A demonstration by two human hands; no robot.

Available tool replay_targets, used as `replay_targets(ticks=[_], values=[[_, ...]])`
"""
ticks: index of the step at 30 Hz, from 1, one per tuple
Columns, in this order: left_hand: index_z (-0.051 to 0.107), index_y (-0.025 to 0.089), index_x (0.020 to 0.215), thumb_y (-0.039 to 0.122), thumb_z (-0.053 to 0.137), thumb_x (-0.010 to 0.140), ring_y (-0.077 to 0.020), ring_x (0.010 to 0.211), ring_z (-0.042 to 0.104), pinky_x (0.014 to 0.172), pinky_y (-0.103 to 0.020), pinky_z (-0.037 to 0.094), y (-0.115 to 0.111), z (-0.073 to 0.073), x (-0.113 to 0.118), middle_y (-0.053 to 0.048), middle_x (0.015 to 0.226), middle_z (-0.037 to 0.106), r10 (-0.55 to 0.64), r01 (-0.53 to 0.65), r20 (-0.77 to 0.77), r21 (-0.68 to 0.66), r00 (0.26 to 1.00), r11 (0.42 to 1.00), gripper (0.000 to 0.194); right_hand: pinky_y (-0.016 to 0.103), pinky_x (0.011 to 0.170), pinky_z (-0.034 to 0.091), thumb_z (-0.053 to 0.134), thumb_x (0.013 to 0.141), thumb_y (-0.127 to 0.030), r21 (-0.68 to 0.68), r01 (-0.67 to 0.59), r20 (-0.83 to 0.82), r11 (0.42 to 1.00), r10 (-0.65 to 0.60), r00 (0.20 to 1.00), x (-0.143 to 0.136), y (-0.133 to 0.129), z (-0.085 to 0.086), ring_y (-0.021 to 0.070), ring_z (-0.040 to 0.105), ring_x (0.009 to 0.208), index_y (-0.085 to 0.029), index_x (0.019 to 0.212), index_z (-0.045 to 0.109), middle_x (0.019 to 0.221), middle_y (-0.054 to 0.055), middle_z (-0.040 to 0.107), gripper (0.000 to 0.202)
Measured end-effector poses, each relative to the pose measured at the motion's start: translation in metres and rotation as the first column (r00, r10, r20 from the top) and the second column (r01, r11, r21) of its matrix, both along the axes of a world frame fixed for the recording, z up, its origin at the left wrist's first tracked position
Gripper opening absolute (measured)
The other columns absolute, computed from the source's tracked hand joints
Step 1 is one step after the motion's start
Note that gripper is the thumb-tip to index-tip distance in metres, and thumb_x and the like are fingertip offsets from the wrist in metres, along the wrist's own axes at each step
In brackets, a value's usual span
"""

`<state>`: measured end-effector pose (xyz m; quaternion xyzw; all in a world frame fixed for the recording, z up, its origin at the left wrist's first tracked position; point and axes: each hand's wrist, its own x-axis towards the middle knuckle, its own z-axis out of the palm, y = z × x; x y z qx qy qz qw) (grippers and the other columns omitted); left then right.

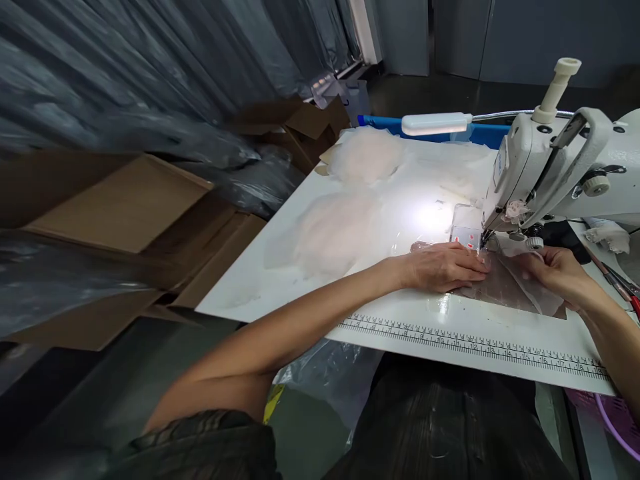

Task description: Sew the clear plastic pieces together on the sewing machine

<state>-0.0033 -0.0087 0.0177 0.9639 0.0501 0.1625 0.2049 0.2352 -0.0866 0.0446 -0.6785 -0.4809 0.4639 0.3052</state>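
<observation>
A thin, see-through brownish fabric [510, 290] lies on the white table below the sewing machine's [505, 173] needle and presser foot [487, 237]. My left hand [445, 267] rests flat on this fabric just left of the foot, fingers stretched out together. On the right side my right hand [563, 273] pinches a lifted, whitish sheer layer of the fabric between thumb and fingers. The cloth directly beneath the foot is partly hidden by the machine and my left fingers.
Two piles of pale pink sheer pieces [367, 157] lie on the table's left part. A ruler strip [465, 343] runs along the front edge. Scissors [623, 283] lie at the far right. Open cardboard boxes [120, 203] stand left; a purple basket [617, 420] sits below right.
</observation>
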Motion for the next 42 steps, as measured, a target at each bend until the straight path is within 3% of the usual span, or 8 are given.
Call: replay_targets(ticks=[5,15,20,24,30,34,38,42], values=[[0.073,0.023,0.103,0.026,0.061,0.094,-0.0155,0.107,0.067,0.097,-0.035,0.054,-0.015,-0.005,0.007,-0.007,0.118,0.072,0.002,-0.005,-0.025,-0.153,1.0,0.988,0.015,0.023,0.039,0.032,0.08,0.056,-0.058,-0.212,-0.169,0.084,0.963,0.19,0.978,0.018,-0.013,0.008,0.0105,0.044,0.045,-0.017,0.07,0.067,0.051,-0.002,0.054,0.045],[0.073,0.022,0.099,0.031,0.054,0.098,-0.0198,0.107,0.064,0.097,-0.041,0.044,-0.026,-0.018,0.01,-0.006,0.117,0.072,0.205,-0.209,0.039,0.14,0.978,0.968,0.021,0.035,0.056,0.055,0.067,0.073,-0.066,0.194,0.066,0.053,0.979,-0.077,0.996,-0.012,-0.018,-0.005,0.0217,0.065,0.062,-0.025,0.078,0.06,0.078,0.007,0.071,0.042],[0.073,0.02,0.098,0.026,0.058,0.094,-0.0191,0.111,0.065,0.099,-0.038,0.049,-0.026,-0.014,0.006,-0.008,0.12,0.071,0.235,-0.231,0.103,-0.048,0.967,0.972,0.017,0.033,0.052,0.05,0.062,0.078,-0.057,0.332,-0.054,0.252,0.942,-0.034,0.967,-0.024,-0.025,0.005,0.0194,0.061,0.058,-0.023,0.08,0.064,0.068,0.004,0.066,0.034],[0.068,0.012,0.097,0.029,0.046,0.097,-0.0134,0.076,0.07,0.071,-0.027,0.056,-0.016,-0.006,-0.001,-0.009,0.089,0.075,0.529,-0.464,-0.007,-0.49,0.848,0.738,0.028,0.032,0.055,0.049,0.056,0.082,-0.04,0.358,-0.224,0.45,0.906,0.043,0.892,-0.041,-0.025,0.011,0.0186,0.062,0.059,-0.022,0.088,0.067,0.071,0.004,0.069,0.022],[0.051,0.003,0.121,0.056,0.014,0.104,-0.0197,0.065,0.07,0.054,-0.03,0.053,0.008,-0.008,-0.009,-0.022,0.087,0.073,0.465,-0.381,-0.163,-0.822,0.87,0.424,0.067,0.03,0.052,0.047,0.058,0.085,-0.034,0.281,-0.62,0.736,0.733,0.25,0.629,-0.074,-0.026,0.006,0.0211,0.066,0.066,-0.019,0.106,0.067,0.09,0.009,0.073,0.027],[0.049,0.005,0.124,0.061,0.035,0.1,-0.0188,0.068,0.071,0.06,-0.031,0.056,0.01,-0.011,-0.015,-0.02,0.088,0.074,0.437,-0.293,-0.102,-0.869,0.894,0.398,0.062,0.035,0.07,0.059,0.06,0.091,-0.045,0.274,-0.764,0.565,0.584,0.546,0.619,-0.059,-0.035,0.011,0.0211,0.069,0.087,-0.023,0.132,0.055,0.118,0.011,0.067,0.047],[0.052,0.009,0.118,0.059,0.062,0.088,-0.0177,0.072,0.073,0.062,-0.028,0.057,0.007,-0.012,-0.016,-0.015,0.086,0.074,0.484,-0.294,-0.085,-0.879,0.871,0.375,0.059,0.04,0.086,0.059,0.048,0.098,-0.036,0.39,-0.587,0.569,0.71,0.316,0.759,-0.024,-0.035,0.003,0.0231,0.069,0.099,-0.022,0.115,0.066,0.108,0.01,0.072,0.029],[0.052,0.01,0.114,0.057,0.07,0.082,-0.0166,0.064,0.071,0.058,-0.027,0.054,0.005,-0.008,-0.008,-0.006,0.073,0.069,0.561,-0.398,-0.134,-0.835,0.817,0.381,0.059,0.044,0.09,0.058,0.047,0.096,-0.023,0.446,-0.698,0.676,0.56,0.3,0.673,-0.016,-0.031,-0.017,0.024,0.067,0.108,-0.022,0.119,0.066,0.114,0.01,0.071,0.03]])
